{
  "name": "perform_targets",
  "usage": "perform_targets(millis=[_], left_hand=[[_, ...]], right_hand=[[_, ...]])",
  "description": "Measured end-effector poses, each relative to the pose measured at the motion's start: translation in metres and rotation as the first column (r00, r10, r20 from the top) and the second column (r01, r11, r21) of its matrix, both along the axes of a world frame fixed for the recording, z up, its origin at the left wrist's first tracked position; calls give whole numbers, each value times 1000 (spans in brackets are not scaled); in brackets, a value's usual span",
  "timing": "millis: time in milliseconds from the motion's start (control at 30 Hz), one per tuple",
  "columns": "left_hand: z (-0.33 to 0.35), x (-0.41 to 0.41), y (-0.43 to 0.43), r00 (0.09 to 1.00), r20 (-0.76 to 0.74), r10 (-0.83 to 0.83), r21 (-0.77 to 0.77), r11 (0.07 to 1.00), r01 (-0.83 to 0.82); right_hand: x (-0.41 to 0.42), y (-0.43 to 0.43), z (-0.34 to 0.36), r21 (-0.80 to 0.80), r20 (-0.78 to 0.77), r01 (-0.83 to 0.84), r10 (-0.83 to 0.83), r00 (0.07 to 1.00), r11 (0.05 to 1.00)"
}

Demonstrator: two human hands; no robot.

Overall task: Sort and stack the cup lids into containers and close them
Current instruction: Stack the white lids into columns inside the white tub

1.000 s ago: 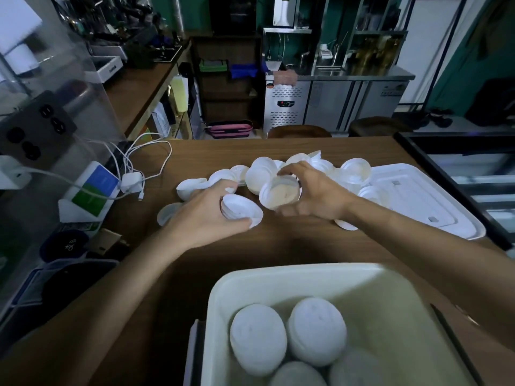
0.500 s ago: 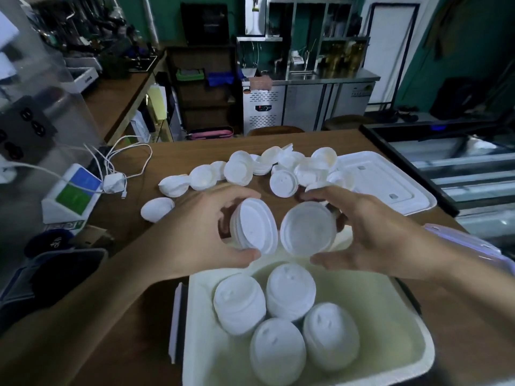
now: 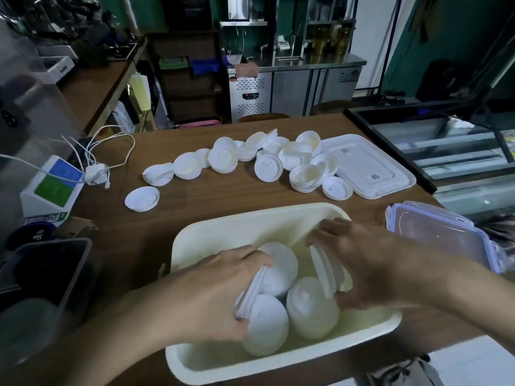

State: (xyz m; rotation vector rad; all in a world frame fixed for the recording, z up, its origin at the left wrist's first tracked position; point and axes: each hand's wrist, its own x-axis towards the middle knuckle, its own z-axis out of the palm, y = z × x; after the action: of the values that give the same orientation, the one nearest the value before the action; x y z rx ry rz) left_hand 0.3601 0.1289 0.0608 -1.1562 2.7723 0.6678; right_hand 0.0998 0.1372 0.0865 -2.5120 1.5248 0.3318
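White lid stacks (image 3: 312,307): 3 in tub (image 3: 250,221), 1 each in grip of L hand (image 3: 217,291), R hand (image 3: 362,263).

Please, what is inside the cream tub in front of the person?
Three lid stacks show in the cream tub. The left hand and right hand each hold more lids there, hiding whatever lies beneath.
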Motion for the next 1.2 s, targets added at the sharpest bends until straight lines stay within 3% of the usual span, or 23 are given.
perform_targets(millis=[100, 300, 533, 933, 1100, 1200], left_hand=[[-1, -6, 5, 990, 136, -39, -25, 999, 43], [-9, 0, 7, 981, 190, -45, -104, 992, 66], [-12, -16, 9, 948, 308, -75, -96, 989, 109], [-22, -13, 13, 973, 226, -40, -51, 997, 53], [-16, -4, 6, 990, 137, -15, 104, 995, 1], [-11, -7, 5, 992, 117, -38, 119, 993, 24]], right_hand=[[4, 2, -6, 12, -68, 4, -3, 998, 1000], [8, 2, -9, 23, -204, 39, -33, 978, 999], [19, 0, -23, 180, -134, 10, 14, 991, 984], [20, 2, -34, 179, -106, -2, 21, 994, 984], [13, 3, -29, 202, -61, 13, -1, 998, 979], [13, 3, -29, 193, -68, -16, 29, 997, 981]])
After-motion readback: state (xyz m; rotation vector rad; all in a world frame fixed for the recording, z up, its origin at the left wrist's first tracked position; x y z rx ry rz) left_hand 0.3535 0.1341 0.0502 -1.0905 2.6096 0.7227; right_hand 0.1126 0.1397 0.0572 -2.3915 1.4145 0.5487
